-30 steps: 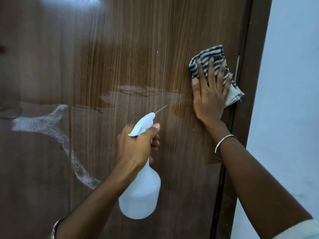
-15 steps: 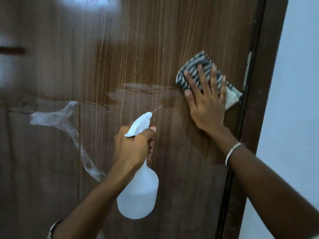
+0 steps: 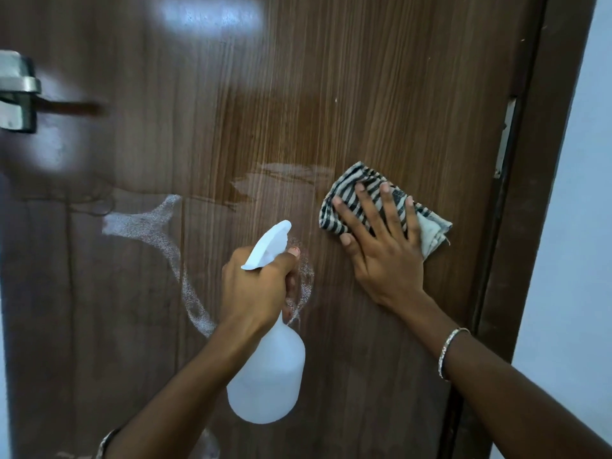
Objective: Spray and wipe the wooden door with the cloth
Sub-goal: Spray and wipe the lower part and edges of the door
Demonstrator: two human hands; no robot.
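On the door (image 3: 381, 94), right in front of us, our right hand (image 3: 387, 256) lies flat with its fingers (image 3: 367, 210) spread wide. It presses the cloth (image 3: 361, 193) against the wood. The cloth is striped black and white, and it pokes out above and to the right of our fingers, near the door's right edge. Our left hand (image 3: 255, 286) is wrapped tight around the neck of the bottle (image 3: 268, 376), with the thumb up by the white spray head. The bottle hangs close to the door, just left of the cloth. A foamy white streak (image 3: 159, 226) curves across the wood to the left. A wet patch (image 3: 275, 183) shines above the bottle. A metal latch (image 3: 16, 91) sits at the far left edge. We wear a bangle (image 3: 447, 349) on our right wrist.
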